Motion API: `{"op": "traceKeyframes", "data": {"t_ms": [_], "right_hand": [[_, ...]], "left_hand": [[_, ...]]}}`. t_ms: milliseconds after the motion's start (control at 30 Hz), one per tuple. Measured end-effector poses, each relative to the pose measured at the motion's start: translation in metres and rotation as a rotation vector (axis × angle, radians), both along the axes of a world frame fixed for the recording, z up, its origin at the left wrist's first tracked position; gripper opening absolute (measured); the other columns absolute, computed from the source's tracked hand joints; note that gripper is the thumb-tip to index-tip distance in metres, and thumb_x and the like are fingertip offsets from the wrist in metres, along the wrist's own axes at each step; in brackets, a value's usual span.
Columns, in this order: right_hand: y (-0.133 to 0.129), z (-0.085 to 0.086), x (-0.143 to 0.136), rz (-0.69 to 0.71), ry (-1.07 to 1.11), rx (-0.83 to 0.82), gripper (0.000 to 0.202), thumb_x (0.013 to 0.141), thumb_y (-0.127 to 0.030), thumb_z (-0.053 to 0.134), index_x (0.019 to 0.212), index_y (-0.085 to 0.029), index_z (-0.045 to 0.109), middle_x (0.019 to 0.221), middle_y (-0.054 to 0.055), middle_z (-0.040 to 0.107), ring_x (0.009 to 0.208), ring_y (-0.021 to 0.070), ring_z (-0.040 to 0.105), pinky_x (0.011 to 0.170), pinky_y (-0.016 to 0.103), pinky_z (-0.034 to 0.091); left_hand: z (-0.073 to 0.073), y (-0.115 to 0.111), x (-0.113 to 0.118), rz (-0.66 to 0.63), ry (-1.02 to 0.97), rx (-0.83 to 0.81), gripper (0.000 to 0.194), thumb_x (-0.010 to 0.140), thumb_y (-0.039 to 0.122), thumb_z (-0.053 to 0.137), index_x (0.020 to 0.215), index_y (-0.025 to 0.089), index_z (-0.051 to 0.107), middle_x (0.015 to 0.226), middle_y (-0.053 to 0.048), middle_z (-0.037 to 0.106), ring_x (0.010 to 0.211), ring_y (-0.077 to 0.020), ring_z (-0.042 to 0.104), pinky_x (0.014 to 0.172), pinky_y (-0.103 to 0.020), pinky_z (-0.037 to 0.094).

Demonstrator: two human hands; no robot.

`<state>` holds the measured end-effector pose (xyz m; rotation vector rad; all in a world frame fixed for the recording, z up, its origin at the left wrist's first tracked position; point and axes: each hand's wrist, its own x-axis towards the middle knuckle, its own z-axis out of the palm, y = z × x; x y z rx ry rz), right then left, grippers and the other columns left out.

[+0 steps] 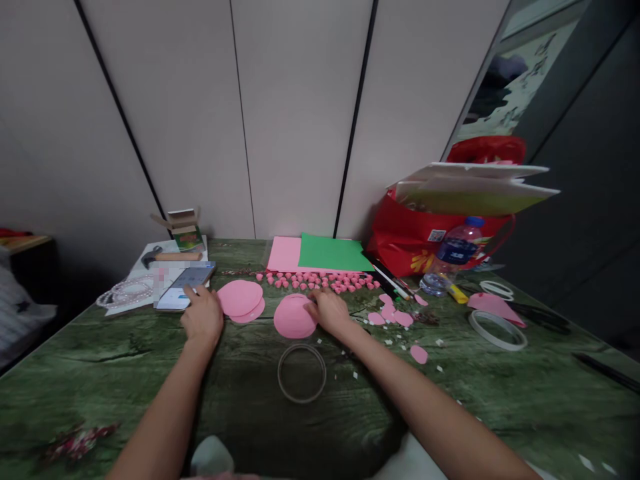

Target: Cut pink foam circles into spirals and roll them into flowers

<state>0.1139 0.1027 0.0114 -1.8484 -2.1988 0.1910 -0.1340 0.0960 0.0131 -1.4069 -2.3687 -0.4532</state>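
Note:
My left hand [203,315] rests beside a smartphone [187,283], with its fingers apart and a fingertip at the phone's near edge. Just right of that hand lie overlapping pink paper circles [241,298]. More pink paper circles [295,317] lie stacked in the middle of the table. My right hand [327,310] pinches this stack's right edge, fingertips partly hidden. A clear ring, like a roll of tape [301,401], lies in front of the stack. Behind it, several small pink rose-like pieces [320,280] spread in rows.
Pink paper [284,253] and green paper [333,253] lie at the back. To the right are a red bag [400,230], a water bottle [453,257], paper scraps [419,354] and a tape roll [497,330]. A hammer [177,257] and small box [187,237] are left.

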Motion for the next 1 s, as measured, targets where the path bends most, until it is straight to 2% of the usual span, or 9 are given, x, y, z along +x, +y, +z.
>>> {"op": "traceKeyframes", "data": {"t_ms": [100, 233, 433, 600, 767, 1000], "right_hand": [[0.005, -0.003, -0.003, -0.012, -0.041, -0.020, 0.036, 0.073, -0.043, 0.050, 0.101, -0.021, 0.053, 0.103, 0.012, 0.052, 0.088, 0.0223, 0.055, 0.068, 0.031, 0.040], [0.009, -0.003, -0.004, -0.017, -0.025, -0.068, 0.033, 0.071, -0.042, 0.053, 0.097, -0.022, 0.054, 0.102, 0.010, 0.055, 0.088, 0.0209, 0.055, 0.068, 0.029, 0.040], [0.014, -0.002, 0.002, -0.025, 0.150, -0.167, 0.026, 0.067, -0.031, 0.058, 0.091, -0.024, 0.056, 0.087, 0.001, 0.063, 0.083, 0.0150, 0.057, 0.065, 0.023, 0.039], [0.017, -0.003, 0.005, -0.006, 0.240, -0.213, 0.023, 0.064, -0.029, 0.060, 0.086, -0.023, 0.059, 0.081, -0.001, 0.065, 0.076, 0.0125, 0.059, 0.060, 0.021, 0.038], [0.018, -0.005, 0.006, 0.013, 0.267, -0.224, 0.021, 0.065, -0.027, 0.058, 0.086, -0.022, 0.059, 0.079, -0.001, 0.066, 0.073, 0.0115, 0.059, 0.058, 0.020, 0.038], [0.018, -0.007, 0.007, 0.040, 0.295, -0.226, 0.021, 0.065, -0.024, 0.059, 0.085, -0.021, 0.059, 0.078, -0.002, 0.066, 0.072, 0.0105, 0.059, 0.060, 0.019, 0.038]], "left_hand": [[0.005, 0.009, 0.006, -0.037, 0.015, -0.030, 0.037, 0.084, 0.029, 0.018, 0.107, 0.009, 0.038, 0.121, -0.025, 0.033, 0.070, -0.0251, 0.060, 0.055, -0.038, 0.044], [0.009, 0.023, 0.006, -0.064, -0.008, -0.094, 0.033, 0.082, 0.017, 0.018, 0.107, 0.009, 0.038, 0.113, -0.023, 0.041, 0.071, -0.0253, 0.059, 0.056, -0.037, 0.043], [0.011, 0.038, 0.000, -0.039, 0.009, -0.140, 0.032, 0.080, 0.013, 0.021, 0.103, 0.007, 0.041, 0.092, -0.017, 0.052, 0.076, -0.0296, 0.058, 0.058, -0.038, 0.042], [0.018, 0.043, 0.007, -0.094, 0.072, -0.092, 0.033, 0.081, 0.012, 0.019, 0.104, 0.009, 0.042, 0.098, -0.018, 0.049, 0.075, -0.0278, 0.059, 0.059, -0.038, 0.041], [0.021, 0.048, 0.013, -0.195, 0.149, -0.131, 0.032, 0.081, 0.011, 0.019, 0.102, 0.010, 0.043, 0.100, -0.017, 0.048, 0.075, -0.0257, 0.059, 0.058, -0.036, 0.042], [0.013, 0.053, 0.012, -0.138, 0.164, -0.156, 0.030, 0.080, 0.011, 0.022, 0.100, 0.009, 0.043, 0.103, -0.019, 0.046, 0.073, -0.0236, 0.060, 0.056, -0.032, 0.043]]}}
